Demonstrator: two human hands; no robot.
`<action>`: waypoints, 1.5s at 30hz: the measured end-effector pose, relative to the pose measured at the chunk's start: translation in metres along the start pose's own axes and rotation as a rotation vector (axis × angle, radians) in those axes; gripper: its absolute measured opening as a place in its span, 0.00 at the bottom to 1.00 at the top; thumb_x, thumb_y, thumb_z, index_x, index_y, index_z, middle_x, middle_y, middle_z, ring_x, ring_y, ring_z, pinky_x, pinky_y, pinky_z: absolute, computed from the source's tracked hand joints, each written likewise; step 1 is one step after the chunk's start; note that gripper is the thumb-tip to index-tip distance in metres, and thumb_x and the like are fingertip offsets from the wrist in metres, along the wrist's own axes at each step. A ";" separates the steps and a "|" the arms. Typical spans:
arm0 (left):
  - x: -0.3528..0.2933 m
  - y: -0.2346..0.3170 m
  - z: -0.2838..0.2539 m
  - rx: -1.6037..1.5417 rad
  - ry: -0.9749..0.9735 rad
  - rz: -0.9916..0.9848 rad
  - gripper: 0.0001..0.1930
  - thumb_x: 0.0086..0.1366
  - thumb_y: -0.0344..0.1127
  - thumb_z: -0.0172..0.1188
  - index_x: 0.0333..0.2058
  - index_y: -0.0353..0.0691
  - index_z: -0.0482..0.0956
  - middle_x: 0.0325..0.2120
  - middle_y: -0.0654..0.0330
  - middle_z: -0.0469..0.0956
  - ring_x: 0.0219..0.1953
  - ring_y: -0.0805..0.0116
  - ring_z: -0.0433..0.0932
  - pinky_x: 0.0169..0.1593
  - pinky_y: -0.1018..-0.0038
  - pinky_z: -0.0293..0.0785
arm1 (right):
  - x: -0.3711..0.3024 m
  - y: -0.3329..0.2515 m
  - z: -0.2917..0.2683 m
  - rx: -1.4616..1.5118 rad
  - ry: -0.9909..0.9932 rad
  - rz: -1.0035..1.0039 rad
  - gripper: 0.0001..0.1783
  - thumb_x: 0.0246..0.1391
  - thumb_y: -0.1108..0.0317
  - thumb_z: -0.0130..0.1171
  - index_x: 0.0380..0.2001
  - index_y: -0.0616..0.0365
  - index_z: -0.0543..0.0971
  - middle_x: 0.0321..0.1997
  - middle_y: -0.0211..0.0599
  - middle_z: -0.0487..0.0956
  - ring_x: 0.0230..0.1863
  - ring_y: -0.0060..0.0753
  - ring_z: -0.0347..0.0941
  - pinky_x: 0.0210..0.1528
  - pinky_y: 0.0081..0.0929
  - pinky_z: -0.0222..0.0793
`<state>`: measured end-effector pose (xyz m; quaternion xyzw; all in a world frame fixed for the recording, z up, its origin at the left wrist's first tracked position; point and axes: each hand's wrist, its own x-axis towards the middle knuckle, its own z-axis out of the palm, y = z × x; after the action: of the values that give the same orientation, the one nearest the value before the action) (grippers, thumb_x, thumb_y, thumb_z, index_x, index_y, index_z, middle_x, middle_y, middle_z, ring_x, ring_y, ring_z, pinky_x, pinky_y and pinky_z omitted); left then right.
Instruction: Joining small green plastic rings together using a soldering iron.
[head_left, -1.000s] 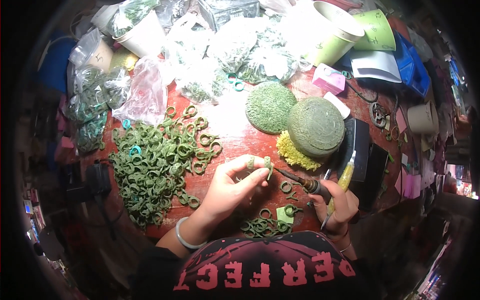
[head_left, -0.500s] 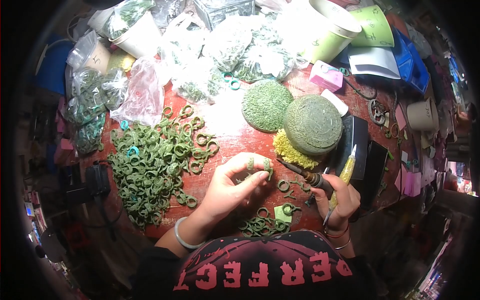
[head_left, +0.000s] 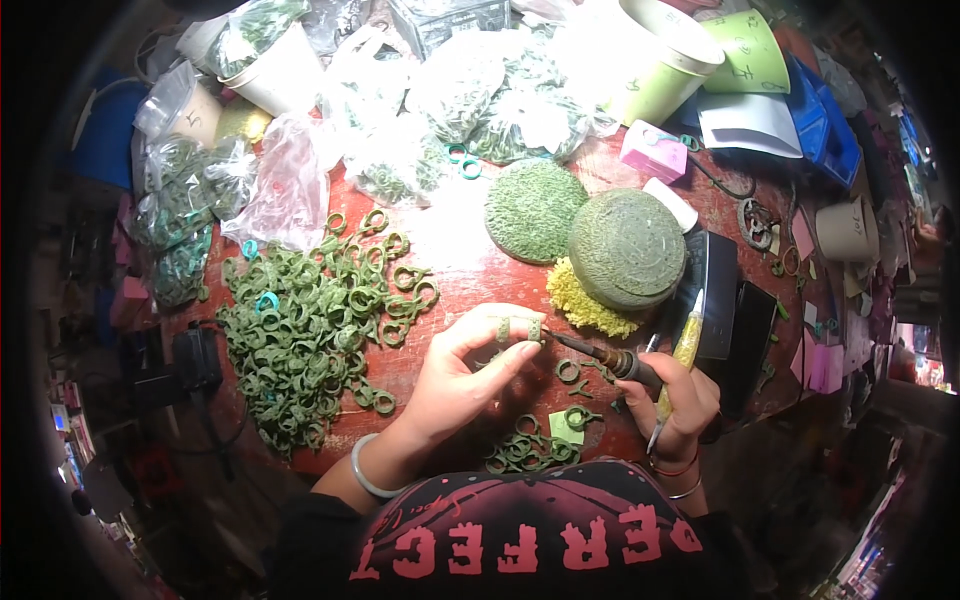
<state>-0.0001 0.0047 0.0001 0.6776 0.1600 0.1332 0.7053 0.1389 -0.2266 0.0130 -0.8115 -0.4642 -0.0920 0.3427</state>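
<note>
In the middle of the picture, the left hand (head_left: 455,370) has its thumb and pointing finger close together. Two green rings (head_left: 534,331) sit on the pointing finger. On the right, the right hand (head_left: 683,405) has its fingers curled tight around a dark pointed tool (head_left: 605,354) and a yellow tool (head_left: 688,342). Half a second ago the dark tip was a little away; now it is right by the outer ring. I cannot tell if they touch. The big green pile (head_left: 300,345) at left stays the same.
</note>
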 end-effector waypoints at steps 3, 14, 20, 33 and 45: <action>0.000 -0.001 0.000 -0.002 -0.002 -0.002 0.06 0.68 0.24 0.64 0.43 0.31 0.84 0.50 0.55 0.82 0.54 0.66 0.79 0.60 0.68 0.72 | 0.002 -0.002 0.001 0.026 -0.023 0.020 0.18 0.50 0.62 0.78 0.37 0.62 0.83 0.28 0.41 0.83 0.27 0.42 0.80 0.31 0.30 0.73; 0.000 0.001 -0.001 0.016 -0.012 0.001 0.05 0.69 0.24 0.64 0.41 0.31 0.83 0.51 0.55 0.82 0.54 0.66 0.78 0.60 0.68 0.71 | 0.002 -0.003 0.001 0.035 -0.050 0.038 0.18 0.48 0.64 0.79 0.37 0.62 0.83 0.27 0.40 0.82 0.27 0.42 0.81 0.30 0.29 0.73; 0.000 0.000 -0.001 -0.002 -0.005 -0.002 0.05 0.69 0.24 0.64 0.42 0.31 0.84 0.50 0.55 0.82 0.54 0.65 0.78 0.60 0.68 0.71 | 0.002 -0.002 0.002 0.037 -0.053 0.038 0.18 0.49 0.63 0.78 0.37 0.62 0.83 0.27 0.40 0.82 0.26 0.42 0.80 0.30 0.30 0.73; 0.001 -0.005 -0.001 0.016 0.003 0.058 0.08 0.66 0.25 0.67 0.44 0.34 0.86 0.48 0.55 0.83 0.52 0.65 0.80 0.58 0.68 0.75 | -0.001 0.000 -0.011 -0.197 0.100 0.009 0.20 0.47 0.59 0.80 0.38 0.60 0.85 0.30 0.38 0.83 0.27 0.41 0.79 0.28 0.30 0.72; 0.000 0.000 0.001 0.052 0.025 0.034 0.07 0.63 0.26 0.70 0.41 0.35 0.86 0.49 0.55 0.82 0.52 0.64 0.80 0.57 0.67 0.74 | -0.003 -0.005 -0.001 -0.081 0.037 0.005 0.19 0.54 0.58 0.76 0.39 0.62 0.84 0.30 0.39 0.84 0.28 0.42 0.81 0.33 0.30 0.74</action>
<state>0.0006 0.0038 0.0002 0.6965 0.1607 0.1496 0.6832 0.1333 -0.2280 0.0145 -0.8240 -0.4517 -0.1250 0.3183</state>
